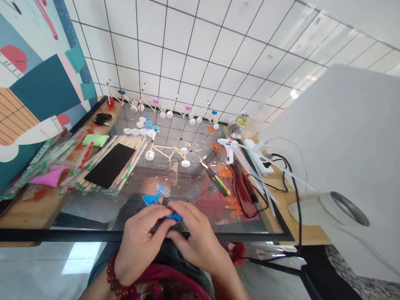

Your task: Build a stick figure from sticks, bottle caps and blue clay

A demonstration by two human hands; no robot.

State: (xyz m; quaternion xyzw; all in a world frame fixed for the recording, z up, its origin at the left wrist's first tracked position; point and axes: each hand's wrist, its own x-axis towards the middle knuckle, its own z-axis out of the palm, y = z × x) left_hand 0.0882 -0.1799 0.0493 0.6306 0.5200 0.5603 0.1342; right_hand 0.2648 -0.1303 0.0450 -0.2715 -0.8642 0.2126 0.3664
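Note:
Close to the table's front edge, my left hand (pixel 141 239) and my right hand (pixel 196 235) meet, with fingertips pinched round a small lump of blue clay (pixel 174 217). Fingers cover part of the lump. Just beyond them lies a torn plastic wrapper with more blue clay (pixel 151 199). Further off stands a small stick bicycle model (pixel 169 151) with white bottle-cap wheels and no coloured seat on it.
Several finished bicycle models (pixel 185 109) line the back. Bottle caps (pixel 143 131), wooden sticks (pixel 139 154) and a black sheet (pixel 111 165) lie left. A glue gun (pixel 229 147), a yellow-green cutter (pixel 222 184) and a power strip (pixel 259 157) are right, with cables.

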